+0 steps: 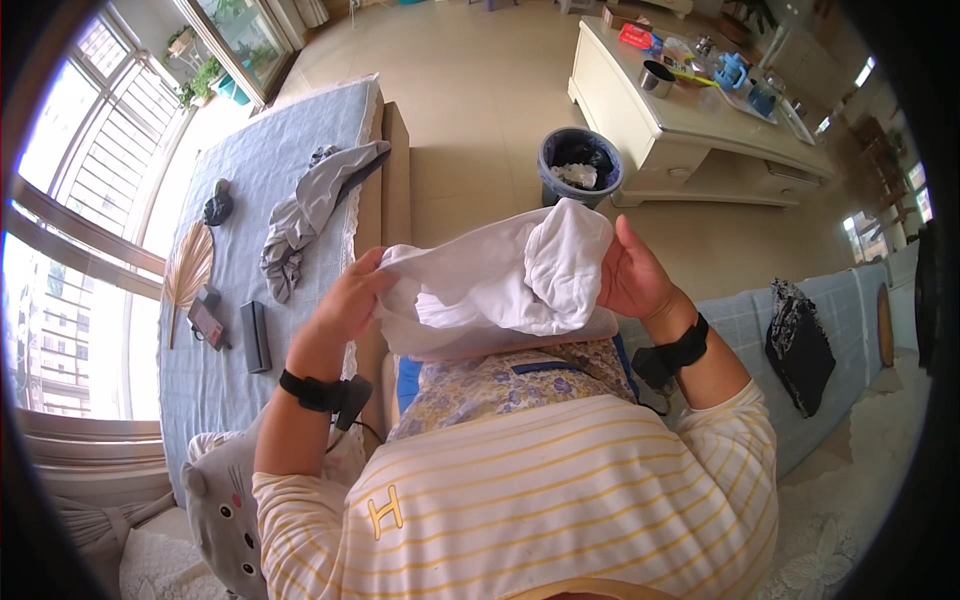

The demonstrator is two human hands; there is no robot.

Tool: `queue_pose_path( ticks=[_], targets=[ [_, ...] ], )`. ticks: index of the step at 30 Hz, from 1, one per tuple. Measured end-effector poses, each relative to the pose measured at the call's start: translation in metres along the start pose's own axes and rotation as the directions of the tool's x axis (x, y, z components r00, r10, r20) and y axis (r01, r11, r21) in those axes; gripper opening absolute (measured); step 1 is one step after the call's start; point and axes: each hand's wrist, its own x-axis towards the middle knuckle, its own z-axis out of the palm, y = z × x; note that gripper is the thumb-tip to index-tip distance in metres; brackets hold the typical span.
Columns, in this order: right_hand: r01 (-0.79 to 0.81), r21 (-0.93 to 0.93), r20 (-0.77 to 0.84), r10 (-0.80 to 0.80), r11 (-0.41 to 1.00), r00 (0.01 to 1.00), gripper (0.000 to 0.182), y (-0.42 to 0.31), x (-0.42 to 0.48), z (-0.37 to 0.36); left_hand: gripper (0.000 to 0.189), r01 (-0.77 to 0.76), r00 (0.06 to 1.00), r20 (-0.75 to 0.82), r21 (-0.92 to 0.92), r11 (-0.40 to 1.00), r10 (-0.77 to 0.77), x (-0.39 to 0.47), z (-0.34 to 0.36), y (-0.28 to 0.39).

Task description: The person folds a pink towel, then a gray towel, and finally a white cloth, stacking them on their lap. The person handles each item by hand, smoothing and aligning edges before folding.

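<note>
A white cloth garment [480, 277] is stretched between my two hands above my lap. Its left end is pinched in my left hand [356, 292]. At the bunched right end, my right hand [636, 276] holds the cloth with its thumb up and its fingers partly hidden behind the fabric. The garment's lower edge hangs over a floral-patterned cloth [502, 397] across my lap. Whether more white fabric lies folded underneath is hard to tell.
To the left, a blue-covered surface [225, 255] bears a grey garment [315, 217], a palm-leaf fan [190, 262] and a dark case [256, 337]. A lined trash bin [551, 191] stands ahead, beside a cream cabinet [675, 139]. Folded black clothing [802, 360] lies at right; a grey plush [217, 517] touches my left side.
</note>
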Motion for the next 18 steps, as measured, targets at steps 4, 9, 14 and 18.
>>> queue_pose_path(
  ticks=[4, 9, 14, 18],
  targets=[
    [0.066, -0.048, 0.011, -0.065, 0.997, 0.998, 0.072, 0.003, 0.001, 0.0, 0.037, -0.021, 0.999, -0.03, 0.378, 0.925, 0.035, -0.003, -0.002, -0.002],
    [0.138, -0.142, 0.146, -0.117, 0.98, 0.982, 0.081, 0.005, 0.002, 0.0, 0.036, -0.026, 0.997, -0.02, 0.812, 0.583, 0.072, -0.013, -0.017, -0.015],
    [0.17, -0.307, 0.132, -0.135, 0.936, 0.982, 0.102, 0.005, 0.002, 0.005, 0.036, 0.098, 0.981, -0.024, 0.918, 0.384, -0.194, -0.03, -0.02, -0.018],
    [0.118, -0.361, 0.107, -0.084, 0.925, 0.991, 0.105, 0.009, -0.002, -0.005, 0.044, 0.467, 0.842, -0.027, 0.538, 0.702, -0.539, -0.045, -0.005, -0.012]
  ],
)
